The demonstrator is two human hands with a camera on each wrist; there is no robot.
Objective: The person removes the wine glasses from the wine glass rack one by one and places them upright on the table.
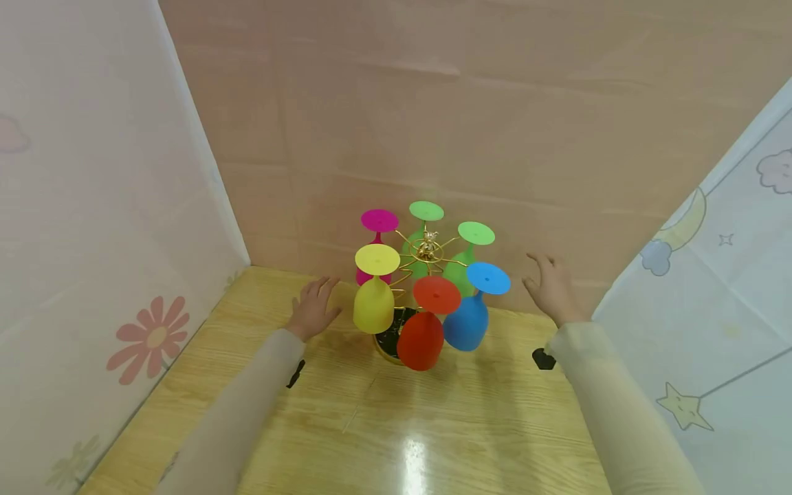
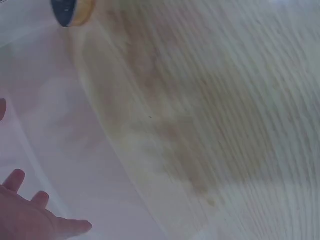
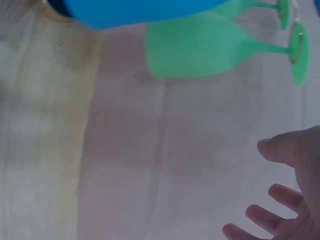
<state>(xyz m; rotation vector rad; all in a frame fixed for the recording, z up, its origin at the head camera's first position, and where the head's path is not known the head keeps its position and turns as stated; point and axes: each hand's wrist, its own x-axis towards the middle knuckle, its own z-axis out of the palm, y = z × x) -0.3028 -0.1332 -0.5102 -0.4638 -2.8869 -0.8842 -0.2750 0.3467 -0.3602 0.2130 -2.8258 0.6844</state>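
Note:
Upside-down plastic goblets hang by their feet from a gold wire rack [image 1: 403, 265] topped with a small gold bear [image 1: 427, 245]. Nearest are a red goblet [image 1: 421, 342], a yellow goblet [image 1: 374, 306] and a blue goblet [image 1: 467, 323]. Behind them hang a magenta goblet [image 1: 380, 221] and two green goblets, one [image 3: 200, 47] large in the right wrist view. My left hand [image 1: 313, 309] is held out left of the yellow goblet, fingers spread, holding nothing. Right of the blue goblet, my right hand [image 1: 551, 286] hovers with its fingers apart and nothing in them.
The rack's round black base [image 1: 390, 342] with a gold rim stands on a wood-grain table [image 1: 346, 440]. A plain beige sheet [image 1: 433, 103] rises right behind it. Printed cloth panels close off the left side [image 1: 93, 227] and the right side [image 1: 730, 289].

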